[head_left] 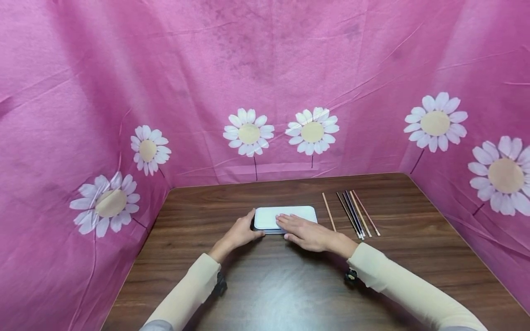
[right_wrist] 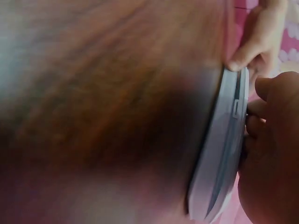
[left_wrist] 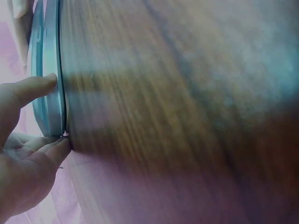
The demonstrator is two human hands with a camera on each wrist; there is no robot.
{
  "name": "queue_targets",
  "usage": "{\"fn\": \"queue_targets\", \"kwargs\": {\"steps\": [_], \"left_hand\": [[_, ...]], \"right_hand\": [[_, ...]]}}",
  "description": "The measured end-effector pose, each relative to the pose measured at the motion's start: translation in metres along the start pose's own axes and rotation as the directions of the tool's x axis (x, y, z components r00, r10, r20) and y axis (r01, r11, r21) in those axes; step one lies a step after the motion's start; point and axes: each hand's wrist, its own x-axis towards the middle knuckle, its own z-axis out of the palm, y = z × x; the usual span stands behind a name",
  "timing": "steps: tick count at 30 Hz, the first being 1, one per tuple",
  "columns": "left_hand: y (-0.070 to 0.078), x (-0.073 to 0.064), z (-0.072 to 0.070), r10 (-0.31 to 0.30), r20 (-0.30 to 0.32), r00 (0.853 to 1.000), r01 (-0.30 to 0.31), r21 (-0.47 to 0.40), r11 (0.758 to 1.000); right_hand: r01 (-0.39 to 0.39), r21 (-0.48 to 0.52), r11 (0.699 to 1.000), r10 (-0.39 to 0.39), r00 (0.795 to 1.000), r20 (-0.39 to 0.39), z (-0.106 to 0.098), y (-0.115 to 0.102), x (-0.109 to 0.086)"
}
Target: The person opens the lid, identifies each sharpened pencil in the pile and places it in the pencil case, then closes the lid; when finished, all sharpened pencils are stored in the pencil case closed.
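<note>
A white metal pencil case (head_left: 265,217) lies lengthwise on the table, and its lid appears closed or nearly so, with a dark seam along the front in the right wrist view. My left hand (head_left: 241,231) holds its left end: in the left wrist view the thumb (left_wrist: 39,87) presses the front side while the other fingers reach round the end. On the lid, my right hand (head_left: 308,233) rests with its fingers straight. The right wrist view catches that hand (right_wrist: 273,149) against the lid, its fingertips partly hidden.
Right of the case, one light wooden pencil (head_left: 329,211) lies by itself. Beyond it several pencils (head_left: 359,214), dark, light and reddish, lie side by side. Pink cloth (head_left: 273,69) with printed daisies hangs around the brown wooden table (head_left: 207,202).
</note>
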Motion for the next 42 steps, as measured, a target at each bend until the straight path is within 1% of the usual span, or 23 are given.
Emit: {"fn": "queue_targets", "kwargs": {"steps": [5,12,13,16,18,19,20,24,31,34,37,38,40,42], "left_hand": [[-0.0009,0.0002,0.0025,-0.008,0.001,1.0,0.008,0.001,1.0],[0.003,-0.003,0.0022,0.006,0.008,1.0,-0.006,-0.021,1.0],[0.0036,-0.0034,0.002,0.011,0.007,1.0,-0.011,-0.001,1.0],[0.0048,-0.0049,0.002,0.015,0.008,1.0,-0.015,0.0,1.0],[0.005,-0.0048,0.0024,0.006,0.009,1.0,-0.006,0.003,1.0],[0.0046,-0.0044,0.0027,0.003,0.009,1.0,-0.003,0.005,1.0],[0.0044,-0.0042,0.0031,-0.005,0.01,1.0,0.005,-0.013,1.0],[0.0039,-0.0026,0.0038,-0.021,0.007,1.0,0.021,0.007,1.0],[0.0042,-0.0011,0.0017,-0.01,0.0,1.0,0.01,0.012,1.0],[0.0047,-0.0006,0.0014,-0.007,0.007,1.0,0.007,0.008,1.0],[0.0045,-0.001,0.0012,-0.01,0.016,1.0,0.01,0.002,1.0],[0.0042,-0.0006,0.0011,-0.009,0.015,1.0,0.008,0.017,1.0],[0.0038,0.0001,0.0008,-0.005,0.013,1.0,0.005,0.019,1.0],[0.0035,0.001,-0.0003,-0.006,0.019,1.0,0.006,0.016,1.0]], "right_hand": [[0.051,-0.06,0.997,-0.05,0.999,0.015,0.0059,0.0018,-0.0054],[0.059,-0.087,0.994,-0.059,0.998,0.001,0.0075,0.001,-0.0096],[0.062,-0.094,0.994,-0.062,0.998,-0.001,0.0076,0.0007,-0.0101],[0.073,-0.113,0.991,-0.073,0.997,-0.003,0.008,-0.0003,-0.0107],[0.075,-0.12,0.99,-0.075,0.997,0.003,0.0076,-0.001,-0.0108],[0.076,-0.121,0.99,-0.076,0.997,0.007,0.0072,-0.0014,-0.0108],[0.077,-0.122,0.99,-0.076,0.997,0.011,0.0068,-0.0016,-0.0107],[0.083,-0.127,0.988,-0.082,0.997,0.017,0.0056,-0.0015,-0.0107],[0.091,-0.14,0.986,-0.092,0.996,-0.004,0.007,0.0003,-0.0102],[0.094,-0.145,0.985,-0.097,0.995,-0.015,0.008,0.0008,-0.0105],[0.089,-0.133,0.987,-0.092,0.996,-0.01,0.0079,0.0008,-0.0102],[0.088,-0.127,0.988,-0.089,0.996,-0.005,0.0076,0.0009,-0.0097],[0.084,-0.127,0.988,-0.084,0.996,0.002,0.0074,0.0017,-0.0079],[0.071,-0.105,0.992,-0.071,0.997,0.005,0.0046,0.0018,-0.0063]]}}
